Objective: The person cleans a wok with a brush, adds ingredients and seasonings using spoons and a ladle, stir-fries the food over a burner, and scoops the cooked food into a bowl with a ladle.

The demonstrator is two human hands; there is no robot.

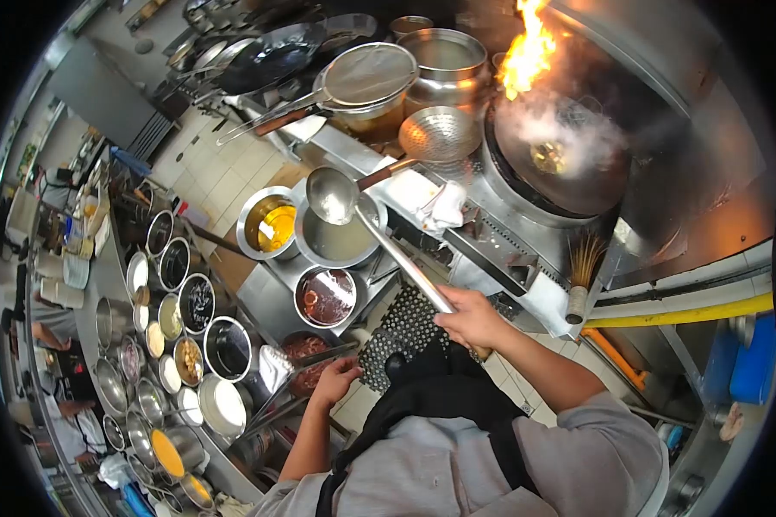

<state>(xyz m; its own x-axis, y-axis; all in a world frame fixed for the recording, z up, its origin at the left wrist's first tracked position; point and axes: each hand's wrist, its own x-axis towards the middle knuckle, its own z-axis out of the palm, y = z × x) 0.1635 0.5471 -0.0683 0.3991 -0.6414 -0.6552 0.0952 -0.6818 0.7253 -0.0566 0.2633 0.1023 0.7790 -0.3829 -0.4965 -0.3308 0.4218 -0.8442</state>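
My right hand (472,320) is closed around the long metal handle of a ladle (332,196). The ladle's bowl hangs over a metal pot of cloudy liquid (323,246). My left hand (334,382) is beside the metal trays of raw meat (306,346), its fingers loosely bent and nothing visible in them. Below the ladle stands a bowl of dark red sauce (325,297), and next to the pot a bowl of yellow oil (272,226). At the right, a wok (569,164) sits on the burner with food in it, steaming, with a tall flame (526,52) at its far side.
A perforated strainer (440,135) with a wooden handle rests by the wok, near a fine mesh strainer (371,76) over a pot. A bamboo brush (582,276) lies at the stove's front edge. Several seasoning containers (224,405) crowd the left counter. A black mat (401,327) covers the floor.
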